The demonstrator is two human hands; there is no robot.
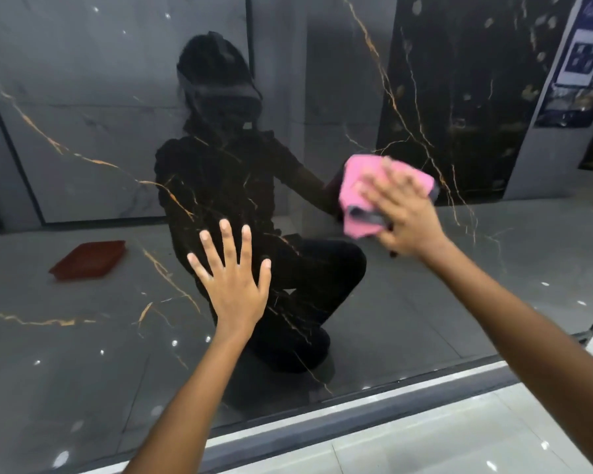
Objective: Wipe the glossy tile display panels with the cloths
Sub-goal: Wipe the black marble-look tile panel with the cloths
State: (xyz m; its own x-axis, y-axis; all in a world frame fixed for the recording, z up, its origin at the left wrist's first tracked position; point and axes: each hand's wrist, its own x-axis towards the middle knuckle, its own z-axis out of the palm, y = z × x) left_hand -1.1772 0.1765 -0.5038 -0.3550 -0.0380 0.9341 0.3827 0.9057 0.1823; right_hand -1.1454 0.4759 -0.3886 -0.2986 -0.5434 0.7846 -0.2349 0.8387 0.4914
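Note:
A glossy black tile panel [83, 336] with gold veins fills the view and mirrors a crouching person. My left hand [231, 278] lies flat on the panel, fingers spread, holding nothing. My right hand [403, 213] presses a pink cloth [356, 186] with a grey edge against the panel at the right. The hand covers the cloth's right part, and its fingers are blurred.
A grey frame strip [374, 408] runs along the panel's bottom edge, with pale floor tiles [459, 439] below it. A red tray [88, 260] appears as a reflection at the left. A poster [575, 63] hangs at the top right.

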